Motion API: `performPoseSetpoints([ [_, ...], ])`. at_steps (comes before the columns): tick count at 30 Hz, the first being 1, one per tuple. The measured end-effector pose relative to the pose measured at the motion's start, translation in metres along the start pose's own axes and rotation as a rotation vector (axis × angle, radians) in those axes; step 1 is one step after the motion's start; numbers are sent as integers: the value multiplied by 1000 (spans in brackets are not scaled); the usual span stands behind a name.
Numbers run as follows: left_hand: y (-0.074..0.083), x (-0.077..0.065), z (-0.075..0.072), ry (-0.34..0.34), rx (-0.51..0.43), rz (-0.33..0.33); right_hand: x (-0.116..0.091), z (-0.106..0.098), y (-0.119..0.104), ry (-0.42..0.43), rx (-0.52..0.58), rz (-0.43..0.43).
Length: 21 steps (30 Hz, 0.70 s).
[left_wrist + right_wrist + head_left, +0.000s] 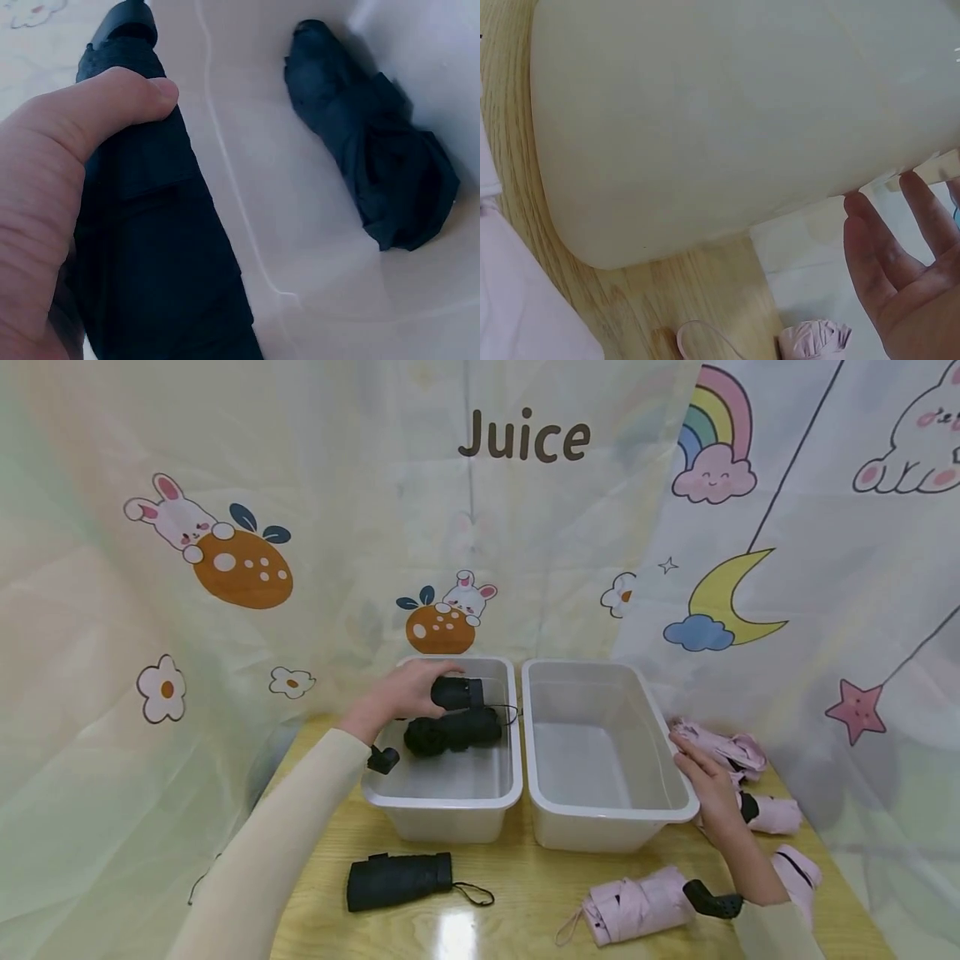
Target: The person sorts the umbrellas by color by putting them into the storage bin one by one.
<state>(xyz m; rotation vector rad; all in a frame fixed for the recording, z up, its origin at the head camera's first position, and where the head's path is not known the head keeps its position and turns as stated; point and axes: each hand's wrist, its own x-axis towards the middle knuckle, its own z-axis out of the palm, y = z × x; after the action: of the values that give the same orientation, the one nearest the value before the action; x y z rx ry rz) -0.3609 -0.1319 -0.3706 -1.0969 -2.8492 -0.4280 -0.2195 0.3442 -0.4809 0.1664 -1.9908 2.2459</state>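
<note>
My left hand [408, 689] reaches into the left white bin [450, 802] and grips a black folded umbrella [456, 692]. The left wrist view shows the thumb lying across this umbrella [150, 225], held above the bin's floor. A second black folded umbrella [468, 729] lies on the bottom of that bin. At the outer right side of the right white bin [615, 815], my right hand [716, 793] rests its fingertips against the wall. In the right wrist view these fingers [870, 244] look extended.
Another black umbrella [401, 882] lies on the wooden table [517, 935] before the left bin. Several pink folded umbrellas lie to the right, one [641, 906] in front of the right bin. A printed curtain [337, 527] hangs behind and at both sides.
</note>
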Motion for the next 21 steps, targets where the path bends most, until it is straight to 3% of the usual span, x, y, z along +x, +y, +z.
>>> performPoseSetpoints([
  [7, 6, 10, 8, -63, 92, -26, -3, 0, 0, -31, 25, -10],
  [12, 11, 19, 12, -97, 120, -68, -1, 1, -2, -48, -16, -6],
  [17, 10, 25, 23, -139, 115, -123, 0, 1, -3, -44, -11, 0],
  [21, 5, 30, 37, -162, 100, -129, 2, 0, -4, -28, -11, 13],
])
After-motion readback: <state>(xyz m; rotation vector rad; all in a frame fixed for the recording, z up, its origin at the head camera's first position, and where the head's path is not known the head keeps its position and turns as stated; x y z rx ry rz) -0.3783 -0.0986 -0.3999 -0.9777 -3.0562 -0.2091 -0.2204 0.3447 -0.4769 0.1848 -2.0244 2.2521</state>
